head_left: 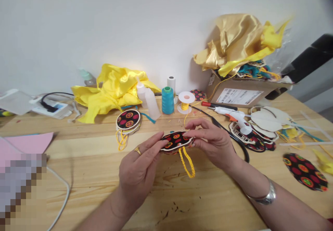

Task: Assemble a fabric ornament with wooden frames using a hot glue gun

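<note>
At the centre of the frame, just above the bench (85,175), both hands hold a fabric-covered oval (176,140), dark with red and yellow medallions. The left hand (140,168) pinches its left end between thumb and fingertips. The right hand (213,142) pinches the right end, fingers curled over the upper rim. A yellow cord loop (187,162) dangles from its lower edge. The oval looks light and thin, probably a stiff card core under soft cloth, so a rim grip at both ends suits it. The cord is limp and could snag. A stack of similar ovals (128,120) lies left of centre, and a glue gun (236,116) lies at right.
</note>
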A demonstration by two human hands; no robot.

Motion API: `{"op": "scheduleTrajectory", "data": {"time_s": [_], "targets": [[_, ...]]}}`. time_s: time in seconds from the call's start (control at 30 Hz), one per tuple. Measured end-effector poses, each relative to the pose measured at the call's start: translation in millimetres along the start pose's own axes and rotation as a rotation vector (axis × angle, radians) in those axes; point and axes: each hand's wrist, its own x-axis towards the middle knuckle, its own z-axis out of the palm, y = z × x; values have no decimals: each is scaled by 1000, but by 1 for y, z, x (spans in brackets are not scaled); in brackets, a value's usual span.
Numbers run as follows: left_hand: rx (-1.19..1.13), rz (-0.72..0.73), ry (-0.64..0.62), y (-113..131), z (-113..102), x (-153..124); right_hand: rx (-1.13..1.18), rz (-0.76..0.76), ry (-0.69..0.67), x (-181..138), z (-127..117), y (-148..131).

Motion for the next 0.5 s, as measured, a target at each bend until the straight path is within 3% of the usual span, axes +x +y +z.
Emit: {"op": "scheduleTrajectory", "data": {"time_s": [0.5], "targets": [[20, -120, -68, 4, 0, 2, -35, -4, 7, -2, -1, 1]]}}
